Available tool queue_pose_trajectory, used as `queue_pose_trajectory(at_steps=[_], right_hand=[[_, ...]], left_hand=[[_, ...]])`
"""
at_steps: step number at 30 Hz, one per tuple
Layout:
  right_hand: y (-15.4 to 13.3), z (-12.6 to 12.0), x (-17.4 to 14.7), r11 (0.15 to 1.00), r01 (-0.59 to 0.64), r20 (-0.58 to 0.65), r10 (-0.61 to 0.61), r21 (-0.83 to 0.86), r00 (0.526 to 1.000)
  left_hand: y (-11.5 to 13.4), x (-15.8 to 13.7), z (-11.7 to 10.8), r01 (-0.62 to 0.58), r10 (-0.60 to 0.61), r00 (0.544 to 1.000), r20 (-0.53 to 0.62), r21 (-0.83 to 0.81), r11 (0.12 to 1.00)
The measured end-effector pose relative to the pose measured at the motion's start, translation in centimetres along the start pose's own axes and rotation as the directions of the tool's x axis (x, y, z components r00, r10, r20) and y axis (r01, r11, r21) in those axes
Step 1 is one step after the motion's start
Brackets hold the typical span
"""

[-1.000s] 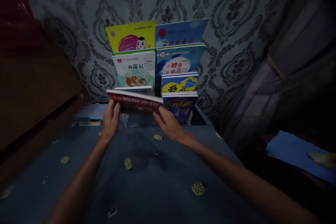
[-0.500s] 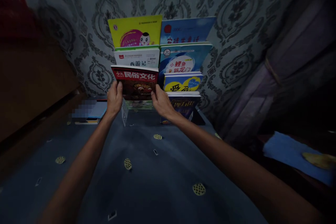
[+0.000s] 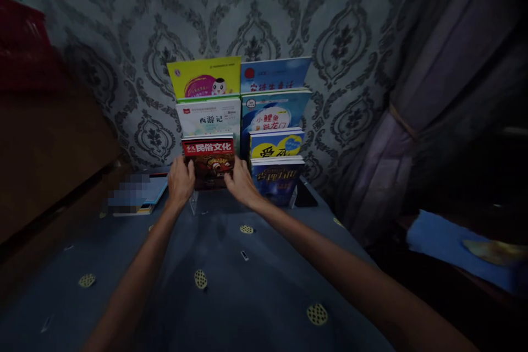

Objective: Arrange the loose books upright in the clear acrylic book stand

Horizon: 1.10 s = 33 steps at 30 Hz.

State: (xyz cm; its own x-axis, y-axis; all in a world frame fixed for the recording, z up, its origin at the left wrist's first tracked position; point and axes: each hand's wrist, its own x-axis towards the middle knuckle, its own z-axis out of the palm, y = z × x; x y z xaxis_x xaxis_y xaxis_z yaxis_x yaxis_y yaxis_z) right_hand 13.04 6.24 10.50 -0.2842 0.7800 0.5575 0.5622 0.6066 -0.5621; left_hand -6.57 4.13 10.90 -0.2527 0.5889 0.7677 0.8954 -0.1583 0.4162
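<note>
A red and dark brown book (image 3: pixel 210 164) stands between my hands, in the front left of a clear tiered rack (image 3: pixel 192 204). My left hand (image 3: pixel 180 180) grips its left edge, thumb on the cover. At the right edge, my right hand (image 3: pixel 241 180) holds it the same way. Behind it rise a white book (image 3: pixel 209 119) and a yellow book (image 3: pixel 206 78). In the right column are a dark blue book (image 3: pixel 277 182), a blue and yellow book (image 3: pixel 276 144), a teal-blue book (image 3: pixel 274 113) and a blue book (image 3: pixel 274 72).
A small stack of books (image 3: pixel 152 190) lies left of the rack on the dark blue patterned cloth (image 3: pixel 247 308). Patterned wallpaper (image 3: pixel 268 5) backs the table. A tied curtain (image 3: pixel 391 137) hangs at the right, near a blue cloth (image 3: pixel 445 247). Brown boxes (image 3: pixel 45 148) stand left.
Both hands have lowered the red book into the rack's front left, uncovering more of the white book behind. The camera view has tilted up a little.
</note>
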Motion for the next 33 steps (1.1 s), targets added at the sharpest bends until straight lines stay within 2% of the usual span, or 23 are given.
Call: queue_pose_trajectory(at_steps=[5,8,13,20,33], right_hand=[[0.2,0.6,0.0,1.0,-0.016,0.007,0.016,-0.004,1.0],[0.4,1.0,0.2,0.999,-0.042,-0.019,0.043,0.022,0.999],[0.5,1.7,0.6,0.99,-0.141,-0.051,0.143,0.028,0.988],[1.4,2.5,0.7,0.99,-0.13,-0.118,0.135,0.052,0.984],[0.9,1.1,0.8,0.987,-0.145,-0.08,0.151,0.073,0.985]], left_hand=[[-0.2,-0.3,0.4,-0.006,0.007,0.999,-0.032,0.039,0.999],[-0.1,-0.3,0.5,-0.017,0.018,1.0,-0.007,0.082,0.996],[0.3,-0.2,0.5,0.041,-0.048,0.998,0.05,0.147,0.988],[0.8,-0.4,0.7,0.062,-0.071,0.996,0.048,0.178,0.982],[3.3,0.3,-0.3,0.103,-0.176,0.971,0.164,0.38,0.919]])
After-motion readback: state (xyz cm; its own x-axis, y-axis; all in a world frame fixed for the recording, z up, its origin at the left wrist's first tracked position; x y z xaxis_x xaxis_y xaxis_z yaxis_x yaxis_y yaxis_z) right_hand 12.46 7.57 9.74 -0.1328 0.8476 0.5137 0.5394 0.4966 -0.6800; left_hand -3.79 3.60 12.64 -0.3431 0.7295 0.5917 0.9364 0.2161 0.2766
